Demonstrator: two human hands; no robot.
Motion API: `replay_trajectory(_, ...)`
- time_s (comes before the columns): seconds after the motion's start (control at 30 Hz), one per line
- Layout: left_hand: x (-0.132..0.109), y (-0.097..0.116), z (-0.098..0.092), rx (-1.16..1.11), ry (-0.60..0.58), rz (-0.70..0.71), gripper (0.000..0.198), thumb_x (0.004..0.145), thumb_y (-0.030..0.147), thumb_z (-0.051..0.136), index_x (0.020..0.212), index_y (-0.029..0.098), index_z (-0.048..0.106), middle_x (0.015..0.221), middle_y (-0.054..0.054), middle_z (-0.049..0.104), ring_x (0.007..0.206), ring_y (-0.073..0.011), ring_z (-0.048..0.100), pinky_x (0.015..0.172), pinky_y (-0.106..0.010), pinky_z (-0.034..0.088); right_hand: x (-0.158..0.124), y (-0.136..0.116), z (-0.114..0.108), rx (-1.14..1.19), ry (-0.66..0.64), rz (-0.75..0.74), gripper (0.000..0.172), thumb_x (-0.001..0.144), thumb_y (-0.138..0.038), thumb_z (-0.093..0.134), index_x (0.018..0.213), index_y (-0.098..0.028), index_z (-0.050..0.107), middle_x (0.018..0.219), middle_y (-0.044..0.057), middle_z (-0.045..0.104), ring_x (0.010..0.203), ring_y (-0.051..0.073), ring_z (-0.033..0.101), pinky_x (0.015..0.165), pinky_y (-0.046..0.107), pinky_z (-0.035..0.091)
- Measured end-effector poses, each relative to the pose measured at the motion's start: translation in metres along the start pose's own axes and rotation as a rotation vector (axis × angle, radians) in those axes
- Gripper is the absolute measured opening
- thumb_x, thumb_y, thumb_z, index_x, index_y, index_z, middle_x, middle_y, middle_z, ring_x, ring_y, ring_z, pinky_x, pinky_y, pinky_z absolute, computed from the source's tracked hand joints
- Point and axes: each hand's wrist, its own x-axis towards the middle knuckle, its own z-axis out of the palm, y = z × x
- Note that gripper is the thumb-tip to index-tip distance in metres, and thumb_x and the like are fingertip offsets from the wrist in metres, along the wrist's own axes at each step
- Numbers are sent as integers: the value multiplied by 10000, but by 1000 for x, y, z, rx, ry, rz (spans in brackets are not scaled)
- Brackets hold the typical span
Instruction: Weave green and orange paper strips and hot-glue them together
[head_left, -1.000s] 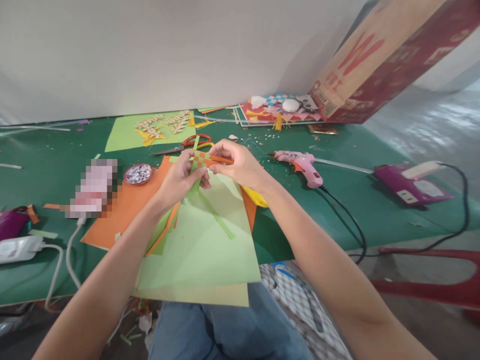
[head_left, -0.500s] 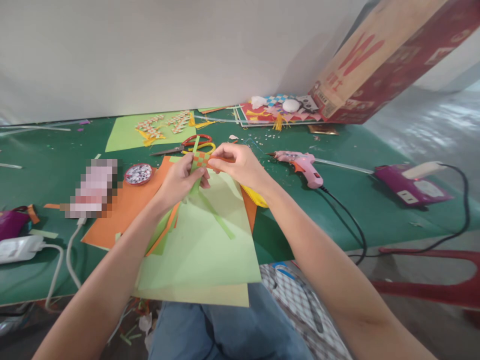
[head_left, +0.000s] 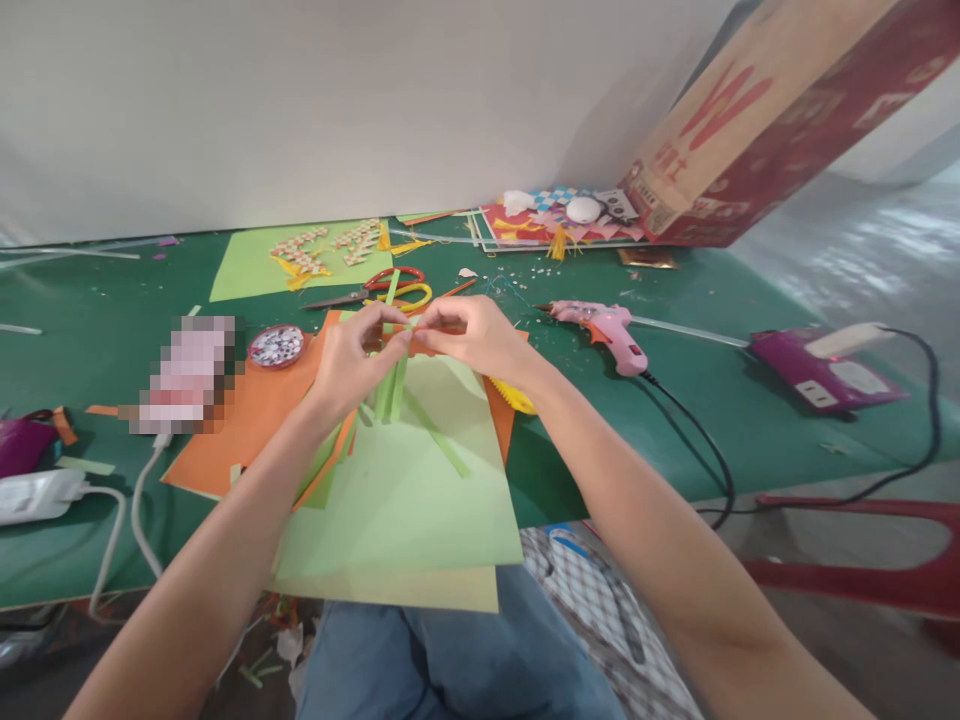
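My left hand (head_left: 360, 352) is closed in a pinch on a small weave of green and orange paper strips (head_left: 389, 398). My right hand (head_left: 471, 338) meets it, thumb and fingertips pinched at the weave's upper edge. The fingers cover most of the checkered middle. Green ends hang below and one points up; orange ends poke out beyond the right hand. Underneath lies a light green paper sheet (head_left: 420, 500), partly over an orange sheet (head_left: 255, 425). Scissors (head_left: 409, 290) with red and yellow handles rest just behind the hands.
A pink glue gun (head_left: 611, 330) lies to the right, its cord running off the table. At the left are a round tub of small pieces (head_left: 276, 347) and a blurred phone (head_left: 191, 375). Woven pieces (head_left: 300, 250) lie behind; a paper bag (head_left: 720, 130) stands back right.
My left fingers have shifted up onto the weave, hiding its checkered face. The right fingertips have come in against the left ones. The green ends now hang down more plainly.
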Motion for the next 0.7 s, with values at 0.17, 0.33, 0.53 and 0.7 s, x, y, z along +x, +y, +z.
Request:
replay_trajectory(0.17,-1,-1,-1,23,-7,4,35,749,185,583,714,188,587,591,33,550,522,-90,486,490,-206,388,-1,-2,0,-62,-11,-32,124,775,-271,588,716,-165,618,741,28,663,710,139,587,696,287,446)
replay_trajectory(0.33,-1,-1,-1,25,-16,29,48,742,174,560,708,175,593,695,5,633,605,-103,560,542,-206,432,-1,-4,0,-112,-17,-47,121,773,-256,576,717,-160,624,724,24,657,699,138,573,695,287,429)
replay_trajectory(0.53,-1,-2,-2,22,-19,21,57,727,178,534,723,173,591,711,0,648,605,-109,572,570,-222,469,0,-4,1,-113,-9,-44,115,767,-248,571,709,-160,618,725,23,653,700,137,567,693,285,421)
replay_trajectory(0.7,-2,-2,-1,-99,-85,4,77,719,232,579,784,192,569,775,-5,643,695,-130,613,585,-228,494,-2,-4,-1,-72,-43,-14,106,768,-234,560,705,-159,602,722,17,629,701,131,549,681,280,412)
